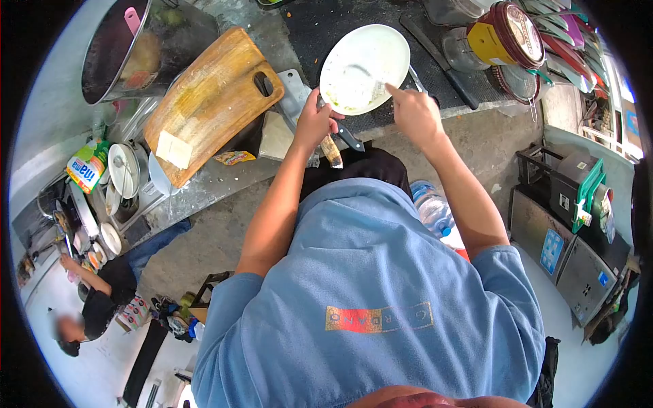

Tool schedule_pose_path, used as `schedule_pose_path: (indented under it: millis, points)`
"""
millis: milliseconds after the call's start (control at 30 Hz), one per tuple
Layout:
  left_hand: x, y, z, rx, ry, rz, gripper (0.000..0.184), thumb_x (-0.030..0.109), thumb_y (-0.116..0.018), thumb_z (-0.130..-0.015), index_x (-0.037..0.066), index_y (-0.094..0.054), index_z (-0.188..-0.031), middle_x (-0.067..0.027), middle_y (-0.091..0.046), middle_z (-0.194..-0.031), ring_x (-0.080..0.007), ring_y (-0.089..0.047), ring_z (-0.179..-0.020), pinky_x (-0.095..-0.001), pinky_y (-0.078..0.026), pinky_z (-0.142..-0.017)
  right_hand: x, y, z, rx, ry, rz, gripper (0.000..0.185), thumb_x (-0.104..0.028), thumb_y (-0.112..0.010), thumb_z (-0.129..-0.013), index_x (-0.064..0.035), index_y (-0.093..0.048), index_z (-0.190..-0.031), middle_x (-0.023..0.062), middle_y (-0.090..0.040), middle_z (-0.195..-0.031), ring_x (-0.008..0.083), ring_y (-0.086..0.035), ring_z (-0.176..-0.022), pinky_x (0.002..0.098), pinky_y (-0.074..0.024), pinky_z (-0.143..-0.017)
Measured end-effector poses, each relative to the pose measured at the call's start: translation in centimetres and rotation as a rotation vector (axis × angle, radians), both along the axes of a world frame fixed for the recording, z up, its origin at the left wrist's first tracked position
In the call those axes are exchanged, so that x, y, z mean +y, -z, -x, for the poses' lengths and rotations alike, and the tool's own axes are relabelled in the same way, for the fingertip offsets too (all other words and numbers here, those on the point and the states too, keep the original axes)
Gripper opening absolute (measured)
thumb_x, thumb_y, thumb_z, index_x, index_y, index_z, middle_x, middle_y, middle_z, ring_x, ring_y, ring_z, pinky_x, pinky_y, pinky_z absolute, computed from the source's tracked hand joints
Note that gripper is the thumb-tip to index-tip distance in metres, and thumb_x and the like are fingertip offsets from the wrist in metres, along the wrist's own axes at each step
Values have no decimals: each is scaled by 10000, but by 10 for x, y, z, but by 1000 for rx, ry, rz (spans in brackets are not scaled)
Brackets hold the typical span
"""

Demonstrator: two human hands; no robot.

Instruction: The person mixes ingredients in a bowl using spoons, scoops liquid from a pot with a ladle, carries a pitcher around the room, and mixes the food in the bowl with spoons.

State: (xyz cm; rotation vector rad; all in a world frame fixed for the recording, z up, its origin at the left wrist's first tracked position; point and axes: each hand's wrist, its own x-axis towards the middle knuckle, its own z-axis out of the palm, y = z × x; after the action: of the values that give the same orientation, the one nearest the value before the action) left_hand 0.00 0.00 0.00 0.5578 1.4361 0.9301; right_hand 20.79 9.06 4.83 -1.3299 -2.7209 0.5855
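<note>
Plate (364, 61), white and oval, is just beyond your fingers, tilted, with pale residue and small green bits on its surface. Your left hand (317, 126) is closed on its near left rim, the thumb over the edge and the other fingers curled at the side and underneath. Your right hand (416, 117) has its index finger stretched out, the tip over the right part of the rim; whether it touches is not clear. The other right fingers are curled in, and you cannot tell from this view whether they hold anything. A narrow metal blade (417, 80) shows just beyond those curled fingers.

Right below your left fingers are a black knife handle (350, 140) and a brown, worn handle (332, 151). To the left of that hand lies a wooden cutting board (204, 102), with a pale, flat square piece (174, 149) on its near end. Farther left, past the board, stands a large metal pot (146, 54).

Beyond your right fingers, a long dark knife (443, 60) lies on a black textured mat (306, 27). Farther right is a red and yellow tub (500, 41).
</note>
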Motion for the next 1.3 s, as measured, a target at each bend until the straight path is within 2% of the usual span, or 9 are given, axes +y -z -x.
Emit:
schedule_pose_path:
  millis: [100, 200, 367, 567, 667, 800, 1000, 1167, 1300]
  points:
    - [8, 5, -12, 6, -54, -6, 452, 112, -361, -963, 59, -252, -1399, -148, -630, -849, -112, -537, -492, -237, -404, -439, 18, -14, -9, -8, 104, -132, 304, -87, -533, -825, -83, -633, -1113, 162, -665, -783, 318, -666, -699, 410, -550, -641]
    - [9, 9, -12, -36, -81, -29, 438, 108, -359, -944, 57, -276, -1371, -149, -623, -840, -118, -533, -478, -237, -404, -438, 18, 5, -12, 66, 158, -165, 283, -71, -530, -821, -65, -654, -1076, 190, -662, -784, 336, -657, -685, 418, -545, -648]
    - [5, 12, -12, -20, -74, -42, 445, 109, -363, -939, 56, -269, -1370, -157, -626, -831, -123, -535, -466, -238, -395, -420, 0, -12, -2, 328, 158, 26, 244, -52, -536, -811, -30, -689, -1001, 240, -639, -755, 351, -646, -685, 415, -530, -672]
    - [1, 10, -12, -22, -94, -48, 444, 112, -356, -948, 41, -250, -1373, -155, -635, -833, -125, -533, -459, -242, -394, -413, -2, -4, -11, 193, 38, 24, 262, -62, -548, -810, -43, -676, -1038, 208, -643, -734, 337, -647, -663, 416, -528, -659]
    - [0, 9, -11, -10, -98, -12, 448, 113, -359, -949, 40, -244, -1376, -160, -636, -832, -127, -535, -463, -243, -393, -413, 11, -7, -15, 195, 144, -138, 270, -77, -536, -821, -63, -663, -1059, 200, -655, -779, 345, -648, -676, 425, -532, -656]
    - [0, 7, -14, -12, -119, -14, 447, 110, -364, -947, 42, -249, -1373, -155, -636, -826, -127, -538, -470, -245, -391, -413, 23, 3, -26, 3, 218, -165, 272, -93, -528, -828, -82, -662, -1064, 208, -653, -777, 367, -647, -693, 450, -532, -655]
    - [0, 3, -13, 15, -101, -18, 462, 107, -369, -954, 34, -239, -1391, -158, -635, -832, -113, -537, -495, -230, -393, -430, 0, -1, -19, 332, 316, 119, 218, -71, -565, -818, -60, -708, -983, 235, -630, -780, 379, -637, -696, 408, -517, -648]
    - [-2, 7, -16, -31, -171, -65, 453, 106, -380, -927, 41, -294, -1367, -149, -626, -790, -120, -528, -453, -235, -378, -396, -16, -7, -7, 321, 171, 108, 242, -64, -560, -816, -61, -697, -1015, 222, -642, -784, 375, -640, -694, 413, -523, -645]
    - [-2, 6, -17, -9, -192, -55, 457, 99, -383, -925, 41, -302, -1371, -148, -627, -787, -127, -522, -448, -244, -395, -408, -11, 6, -4, 134, 24, 40, 312, -67, -548, -818, -70, -650, -1112, 195, -651, -807, 368, -642, -719, 446, -528, -670]
